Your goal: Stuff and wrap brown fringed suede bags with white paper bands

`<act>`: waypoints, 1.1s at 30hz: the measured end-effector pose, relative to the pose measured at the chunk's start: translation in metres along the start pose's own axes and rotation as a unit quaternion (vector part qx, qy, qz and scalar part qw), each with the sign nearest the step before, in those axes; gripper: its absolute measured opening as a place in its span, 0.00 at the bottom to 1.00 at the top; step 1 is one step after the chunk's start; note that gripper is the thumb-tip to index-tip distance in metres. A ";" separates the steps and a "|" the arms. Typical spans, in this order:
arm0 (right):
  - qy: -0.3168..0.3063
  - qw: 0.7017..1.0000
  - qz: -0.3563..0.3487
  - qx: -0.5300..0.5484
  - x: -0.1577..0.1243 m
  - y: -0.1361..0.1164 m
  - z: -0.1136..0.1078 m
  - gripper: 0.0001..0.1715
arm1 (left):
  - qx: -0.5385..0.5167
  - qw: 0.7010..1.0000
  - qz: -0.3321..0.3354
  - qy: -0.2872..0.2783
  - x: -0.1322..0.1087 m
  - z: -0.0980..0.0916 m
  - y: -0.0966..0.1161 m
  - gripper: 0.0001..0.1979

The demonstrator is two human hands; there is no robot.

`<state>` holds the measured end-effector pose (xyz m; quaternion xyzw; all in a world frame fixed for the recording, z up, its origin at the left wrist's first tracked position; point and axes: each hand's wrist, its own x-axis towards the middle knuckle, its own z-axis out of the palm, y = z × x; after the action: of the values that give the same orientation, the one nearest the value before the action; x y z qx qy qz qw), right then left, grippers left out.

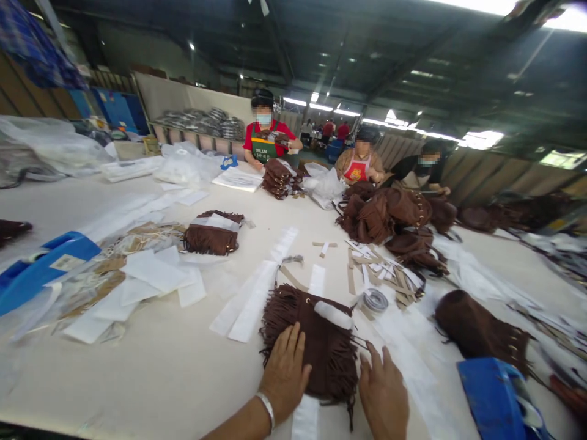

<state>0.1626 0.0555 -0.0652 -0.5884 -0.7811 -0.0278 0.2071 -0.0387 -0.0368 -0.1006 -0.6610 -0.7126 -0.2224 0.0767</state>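
A dark brown fringed bag (323, 342) lies flat on the table before me, with a white wrapped piece (334, 315) across its upper right part. My left hand (285, 370) rests on the bag's lower left side, fingers stretched out and palm down. Beside the bag's right edge is my right hand (383, 391), its fingers apart and its fingertips close to a thin dark cord (360, 341); whether they touch it I cannot tell. White strips (305, 421) run under and around the bag.
Paper sheets (158, 269) and a blue tape dispenser (50, 263) are at left, near another fringed bag (213, 235). A tape roll (375, 300), cardboard strips (401, 284), heaped brown bags (389, 214) and a second blue dispenser (498, 397) lie rightward. Several people work across the table.
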 end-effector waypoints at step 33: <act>-0.116 0.940 -0.279 0.158 0.046 -0.054 -0.003 0.19 | -0.120 0.990 -0.064 -0.033 0.029 -0.013 -0.005 0.10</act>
<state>0.1032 0.0802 -0.0353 -0.3057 -0.9268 0.1075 0.1897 -0.0496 -0.0162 -0.0786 -0.6255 -0.7238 -0.2884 -0.0410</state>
